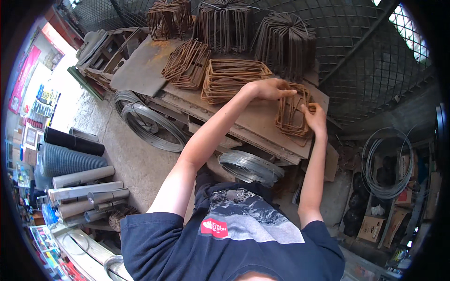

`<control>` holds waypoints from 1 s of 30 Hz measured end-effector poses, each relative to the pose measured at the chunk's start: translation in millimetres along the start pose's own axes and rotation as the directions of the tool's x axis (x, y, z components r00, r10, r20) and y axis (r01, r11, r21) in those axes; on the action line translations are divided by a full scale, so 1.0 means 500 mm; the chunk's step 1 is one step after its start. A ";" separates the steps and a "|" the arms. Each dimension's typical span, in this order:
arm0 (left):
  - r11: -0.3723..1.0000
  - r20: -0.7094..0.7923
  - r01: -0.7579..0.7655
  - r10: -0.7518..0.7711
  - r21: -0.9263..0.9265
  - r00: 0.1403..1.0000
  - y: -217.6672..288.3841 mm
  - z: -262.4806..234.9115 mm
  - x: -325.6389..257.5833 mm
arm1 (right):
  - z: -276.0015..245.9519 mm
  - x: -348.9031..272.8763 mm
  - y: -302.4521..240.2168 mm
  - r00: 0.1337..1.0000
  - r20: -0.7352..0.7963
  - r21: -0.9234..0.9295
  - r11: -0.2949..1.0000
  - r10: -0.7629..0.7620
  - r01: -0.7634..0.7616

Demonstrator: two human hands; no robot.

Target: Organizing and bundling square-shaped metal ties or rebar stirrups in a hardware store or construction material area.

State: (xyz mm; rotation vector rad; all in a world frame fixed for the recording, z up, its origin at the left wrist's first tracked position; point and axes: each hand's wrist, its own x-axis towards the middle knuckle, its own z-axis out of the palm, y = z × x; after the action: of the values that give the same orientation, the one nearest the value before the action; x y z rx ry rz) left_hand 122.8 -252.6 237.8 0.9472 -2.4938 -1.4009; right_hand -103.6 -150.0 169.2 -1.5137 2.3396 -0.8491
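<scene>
Rusty steel rod, bent into rectangular frames (pixel 291 127), loosely stacked at the right end of the table (pixel 261 112). Left hand (pixel 274 89) has fingers curled at the far edge, right hand (pixel 315 117) at the right side; can't tell if either is clamped. Likely stiff, rough, not fragile, heavier as a stack, prone to snagging. Grip opposite sides, several rods together. Crowding it: rusty pile (pixel 234 79) left, dark bundle (pixel 286 44) behind. Wire coil (pixel 251 166) sits below the front edge.
</scene>
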 end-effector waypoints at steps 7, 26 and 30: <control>0.946 -0.107 -0.282 0.267 -0.157 0.958 -0.055 -0.156 -0.138 | 0.034 -0.045 -0.139 0.972 -0.220 -0.002 0.997 -0.077 0.079; 0.977 -0.795 -0.029 -0.154 -0.211 0.587 -0.444 -0.361 -0.202 | 0.239 0.034 -0.473 0.974 -0.001 0.193 0.956 -0.226 0.222; 0.973 -0.728 -0.016 -0.162 -0.231 0.666 -0.467 -0.373 -0.196 | 0.251 0.063 -0.475 0.957 0.085 0.201 0.946 -0.276 0.255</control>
State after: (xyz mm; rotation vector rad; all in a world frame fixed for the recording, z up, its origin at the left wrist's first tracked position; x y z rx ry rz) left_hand 381.9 -418.2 172.1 1.2570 -1.6599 -0.9716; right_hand 122.9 -292.1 209.3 -1.7685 1.9425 -0.9871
